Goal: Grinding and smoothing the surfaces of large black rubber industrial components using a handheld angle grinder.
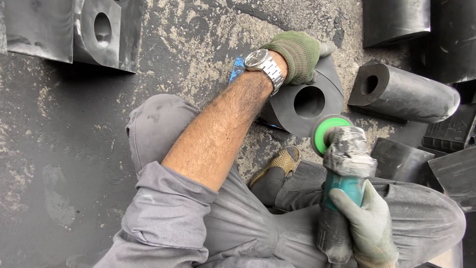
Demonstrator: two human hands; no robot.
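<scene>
My left hand (300,54), in a green knitted glove with a metal watch on the wrist, grips the top edge of a black rubber block (310,101) that has a round hole through it. The block stands on the ground in front of my knees. My right hand (369,223), in a grey glove, holds a dusty teal angle grinder (344,173) by its body. The grinder's green disc (325,131) sits just at the block's lower right edge; whether it touches is unclear.
A black rubber cylinder with a bore (404,92) lies right of the block. More black rubber pieces lie at top right (396,20), right (448,131) and top left (101,32). A blue scrap (237,69) lies beside my wrist. My sandalled foot (280,166) rests below the block.
</scene>
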